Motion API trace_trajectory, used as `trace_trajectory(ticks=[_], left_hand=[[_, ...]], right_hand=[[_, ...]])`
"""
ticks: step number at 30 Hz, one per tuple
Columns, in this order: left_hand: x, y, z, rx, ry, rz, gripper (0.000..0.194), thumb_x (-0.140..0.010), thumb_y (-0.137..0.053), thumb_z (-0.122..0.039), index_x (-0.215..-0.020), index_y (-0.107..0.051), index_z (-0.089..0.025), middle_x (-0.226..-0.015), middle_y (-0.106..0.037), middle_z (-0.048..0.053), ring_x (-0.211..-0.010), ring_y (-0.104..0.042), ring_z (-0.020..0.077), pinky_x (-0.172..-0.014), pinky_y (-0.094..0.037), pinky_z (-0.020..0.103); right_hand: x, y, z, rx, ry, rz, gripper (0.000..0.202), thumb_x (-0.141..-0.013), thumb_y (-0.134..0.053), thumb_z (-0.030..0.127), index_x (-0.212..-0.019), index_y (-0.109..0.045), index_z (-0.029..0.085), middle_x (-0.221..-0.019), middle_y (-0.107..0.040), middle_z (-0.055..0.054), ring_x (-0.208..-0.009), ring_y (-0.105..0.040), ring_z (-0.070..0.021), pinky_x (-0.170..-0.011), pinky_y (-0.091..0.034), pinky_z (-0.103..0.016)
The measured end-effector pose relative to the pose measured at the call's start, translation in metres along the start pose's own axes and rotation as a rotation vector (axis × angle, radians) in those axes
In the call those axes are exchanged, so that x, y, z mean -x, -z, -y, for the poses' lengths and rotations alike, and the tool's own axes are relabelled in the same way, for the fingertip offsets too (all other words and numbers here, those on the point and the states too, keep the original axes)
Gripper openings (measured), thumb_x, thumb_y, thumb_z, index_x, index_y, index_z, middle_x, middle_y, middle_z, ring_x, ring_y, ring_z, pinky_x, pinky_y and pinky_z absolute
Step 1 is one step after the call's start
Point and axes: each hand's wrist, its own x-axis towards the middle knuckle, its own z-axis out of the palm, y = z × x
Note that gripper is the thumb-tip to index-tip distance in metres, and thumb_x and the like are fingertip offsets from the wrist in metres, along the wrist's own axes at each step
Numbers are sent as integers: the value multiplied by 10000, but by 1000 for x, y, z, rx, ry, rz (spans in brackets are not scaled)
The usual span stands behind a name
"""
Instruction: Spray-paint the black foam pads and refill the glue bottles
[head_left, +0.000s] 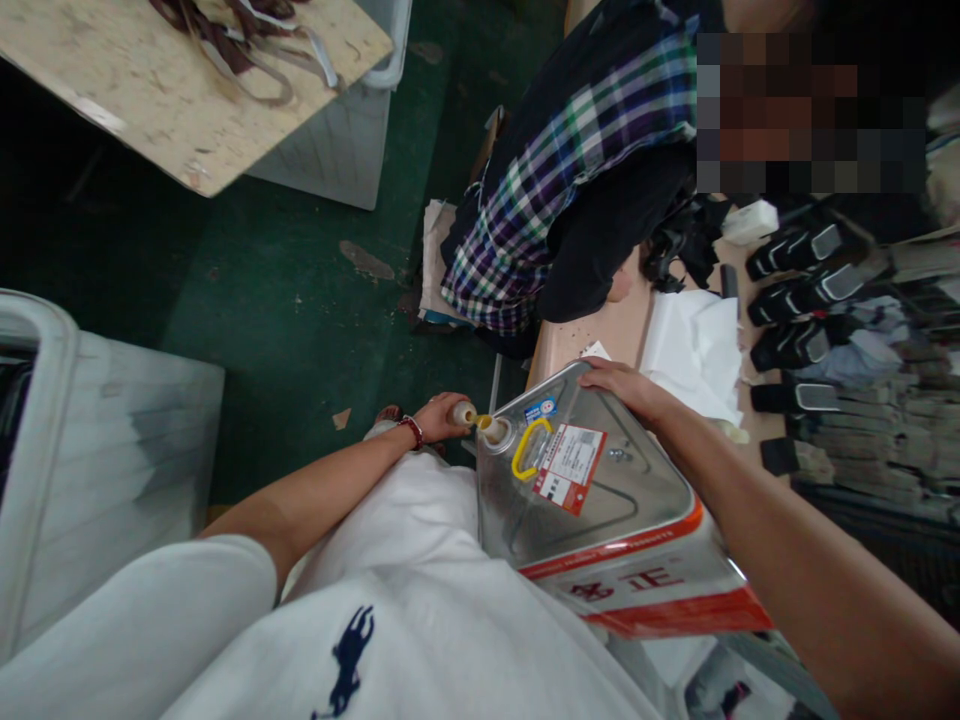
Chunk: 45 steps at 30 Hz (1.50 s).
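Note:
A large square metal tin [600,480] with orange and white sides leans tilted against my body. Its top carries a yellow handle [519,462], a red and white label [571,462] and a round spout [496,434]. My right hand [619,385] grips the tin's far top edge, fingers bent over the rim. In my left hand [435,415] is a small pale bottle [463,413], its mouth turned toward the spout. Something yellow [484,423] bridges spout and bottle mouth; whether it is liquid or a spout lip I cannot tell. The hand hides most of the bottle.
A co-worker in a plaid garment [585,130] sits at a long table [574,335] bearing white sheets [694,345] and black pieces. Several black items [791,345] line its far side. Grey bins [127,440] and a board [187,110] with straps stand left over the green floor [300,330].

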Motion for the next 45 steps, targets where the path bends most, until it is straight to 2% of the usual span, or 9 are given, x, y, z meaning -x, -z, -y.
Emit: trace_trajectory(ticks=[14, 31, 36, 45], left_hand=[[-1, 1, 0, 23, -28, -12, 669, -651, -771, -476, -1234, -573, -213, -1223, -616, 78, -1163, -548, 284, -1046, -391, 402], [-1, 4, -3, 28, -14, -8, 666, -652, -776, -453, -1231, -570, -199, -1231, -605, 97, -1160, -543, 282, -1050, -387, 409], [-2, 5, -3, 31, -13, -17, 664, -653, -775, -454, -1230, -572, -196, -1224, -609, 93, -1156, -546, 280, -1046, -388, 411], [-5, 1, 2, 16, -24, 0, 675, -647, -776, -460, -1236, -569, -203, -1236, -607, 86, -1166, -542, 278, -1053, -382, 408]], right_hand=[[-4, 0, -5, -52, 1, 35, 253, -664, -592, 328, -899, -641, 247, -712, -624, 24, -645, -597, -189, -566, -481, -274], [-6, -1, 0, -46, 18, 29, 226, -646, -600, 337, -851, -630, 246, -726, -632, 27, -680, -586, -189, -597, -467, -271], [-9, 1, -4, -59, -4, 39, 273, -661, -598, 347, -916, -631, 255, -742, -646, 23, -681, -603, -199, -600, -478, -280], [-11, 2, -8, -33, 17, 30, 260, -671, -597, 358, -906, -648, 260, -770, -656, 28, -707, -609, -202, -615, -484, -281]])
